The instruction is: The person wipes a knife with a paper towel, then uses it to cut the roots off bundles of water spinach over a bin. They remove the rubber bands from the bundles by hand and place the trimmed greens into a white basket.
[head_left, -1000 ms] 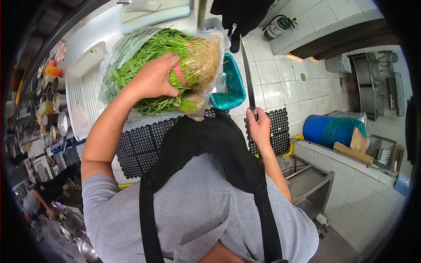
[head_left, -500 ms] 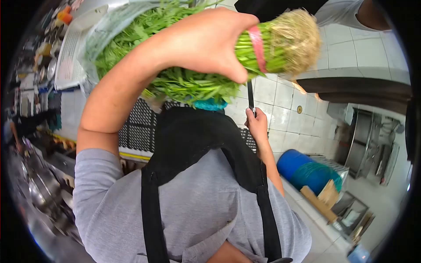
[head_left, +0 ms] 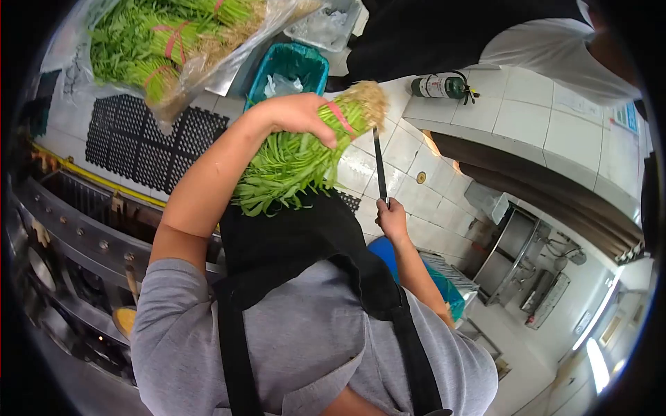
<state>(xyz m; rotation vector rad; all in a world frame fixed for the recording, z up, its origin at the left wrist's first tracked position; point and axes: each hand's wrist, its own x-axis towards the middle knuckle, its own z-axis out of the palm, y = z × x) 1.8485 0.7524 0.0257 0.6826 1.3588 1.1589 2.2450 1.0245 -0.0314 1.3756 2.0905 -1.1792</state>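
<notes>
My left hand [head_left: 300, 118] is wrapped round a bunch of leafy greens [head_left: 277, 166], bound with a red band [head_left: 340, 116] near its stems. The pale roots [head_left: 370, 104] point to the right, and the leaves hang down in front of my apron. In my right hand [head_left: 392, 219] is a knife [head_left: 379, 166], its dark blade pointing up. The blade's tip overlaps the lower edge of the roots in this view.
A clear plastic bag [head_left: 201, 80] of banded greens lies at the upper left. Beyond my left hand stands a green bin [head_left: 322, 64] with plastic inside. A person in a black apron [head_left: 430, 35] is at the top. A fire extinguisher [head_left: 440, 87] sits by the tiled wall. Black perforated mats [head_left: 132, 145] lie on the floor.
The bunch has come down and left, away from the bag of greens, still in my left hand. The knife blade now reaches the roots. My view has shifted, showing the bin and extinguisher.
</notes>
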